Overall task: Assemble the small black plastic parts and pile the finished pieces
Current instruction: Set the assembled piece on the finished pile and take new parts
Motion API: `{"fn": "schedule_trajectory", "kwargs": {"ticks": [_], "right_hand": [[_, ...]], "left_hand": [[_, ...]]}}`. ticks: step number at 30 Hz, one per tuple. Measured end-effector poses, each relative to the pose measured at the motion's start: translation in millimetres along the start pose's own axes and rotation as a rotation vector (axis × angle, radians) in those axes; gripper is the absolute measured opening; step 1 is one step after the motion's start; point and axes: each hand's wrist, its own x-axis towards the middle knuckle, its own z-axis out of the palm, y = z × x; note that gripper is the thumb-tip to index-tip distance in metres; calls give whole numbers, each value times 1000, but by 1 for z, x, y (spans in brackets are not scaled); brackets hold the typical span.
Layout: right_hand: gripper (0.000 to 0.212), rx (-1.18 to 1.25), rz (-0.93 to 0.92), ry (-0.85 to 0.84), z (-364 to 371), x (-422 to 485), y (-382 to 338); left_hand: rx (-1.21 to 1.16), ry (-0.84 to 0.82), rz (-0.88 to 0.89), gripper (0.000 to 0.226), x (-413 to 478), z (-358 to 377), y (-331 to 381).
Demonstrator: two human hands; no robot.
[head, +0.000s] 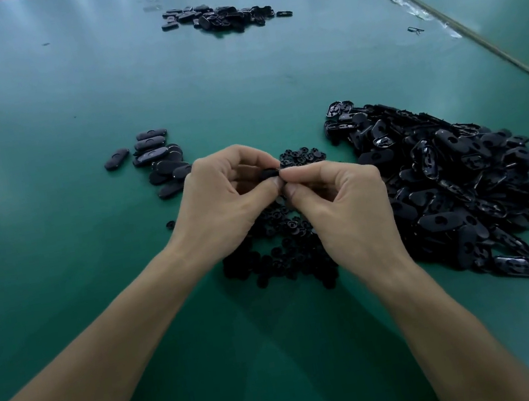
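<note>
Sitting between the fingertips of both hands, a small black part point(268, 174) is held just above the bench point(38, 139). The left hand point(222, 203) pinches it with thumb and curled fingers, and the right hand point(338, 204) pinches its right end. Little of it shows; it looks dark, smooth and rounded. Beneath the hands lies a scatter of small round clips point(286, 259). To the right rises a heap of glossy oval shells point(443, 179), and to the left is a small pile of matte oval pieces point(156, 158). A far pile point(220, 16) lies across the smooth green bench.
</note>
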Motion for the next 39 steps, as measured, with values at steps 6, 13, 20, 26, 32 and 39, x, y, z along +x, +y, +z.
{"fn": "schedule_trajectory", "kwargs": {"ticks": [6, 13, 20, 26, 32, 39], "right_hand": [[16, 44, 64, -50, -3, 1, 0], [23, -8, 12, -27, -10, 5, 0], [11, 102, 70, -93, -15, 6, 2], [10, 33, 50, -93, -17, 8, 5], [3, 23, 114, -61, -16, 7, 2], [2, 23, 93, -75, -15, 6, 0]], "left_hand": [[-48, -9, -20, 20, 1, 0, -3], [-124, -66, -42, 19, 2, 0, 0], [-122, -105, -74, 19, 3, -4, 4], [-61, -111, -66, 20, 2, -5, 4], [-6, -101, -48, 18, 2, -3, 4], [-2, -81, -36, 19, 3, -6, 4]]}}
